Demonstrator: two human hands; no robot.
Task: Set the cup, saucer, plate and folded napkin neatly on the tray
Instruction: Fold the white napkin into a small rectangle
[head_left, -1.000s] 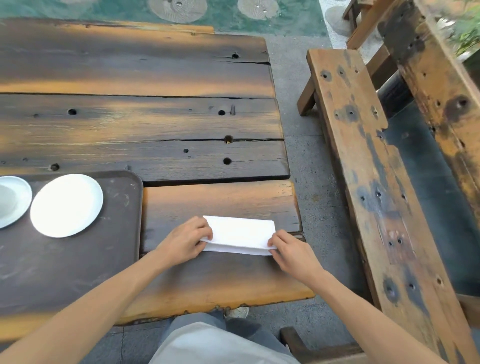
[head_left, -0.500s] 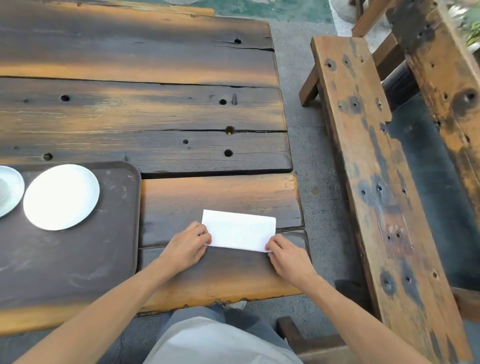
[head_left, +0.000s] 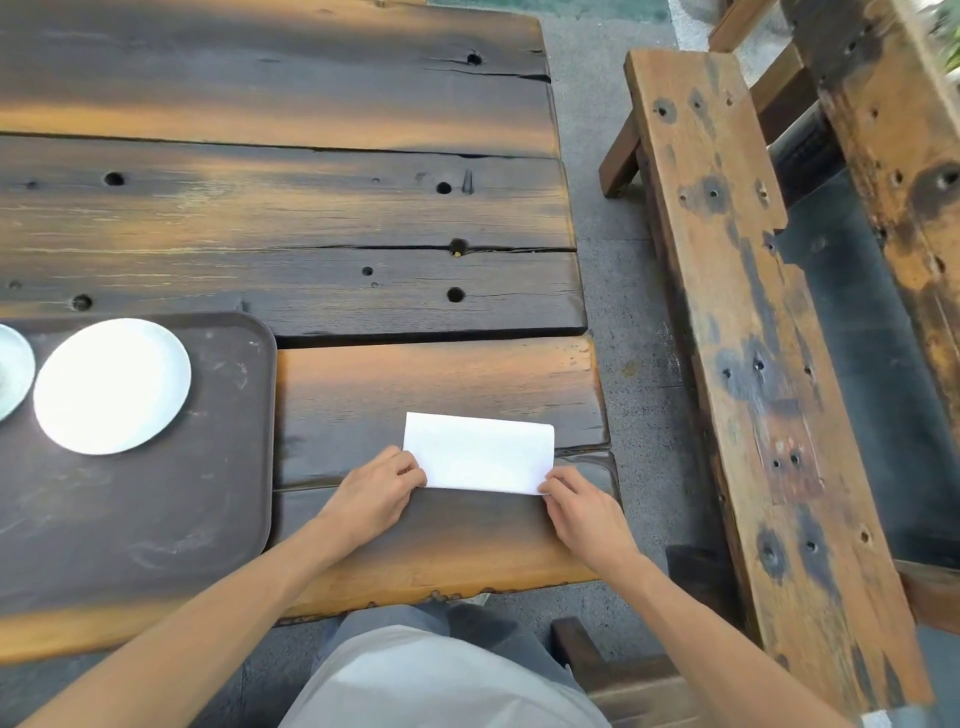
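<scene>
Napkin (head_left: 478, 453): white, folded to a flat rectangle, long side running left to right; it lies on the bare tabletop (head_left: 311, 218), to the right of the tray and apart from it, near the front edge.
Left hand (head_left: 375, 493): fingers curled, pinching the napkin's near left corner against the wood.
Right hand (head_left: 581, 506): fingers curled, pinching the napkin's near right corner.
Tray (head_left: 156, 519): dark brown, rounded corners, scuffed surface; it sits on the left part of the tabletop, with its near right area bare.
Plate (head_left: 112, 385): white, round, resting on the tray's far part.
Saucer (head_left: 14, 370): white, just left of the plate on the tray, cut by the picture's left edge; whether a cup stands on it cannot be told.
Tabletop: heavy weathered planks, dark and orange, with round holes and cracks.
Bench (head_left: 753, 332): worn wooden plank to the right, across a strip of grey floor (head_left: 618, 291).
</scene>
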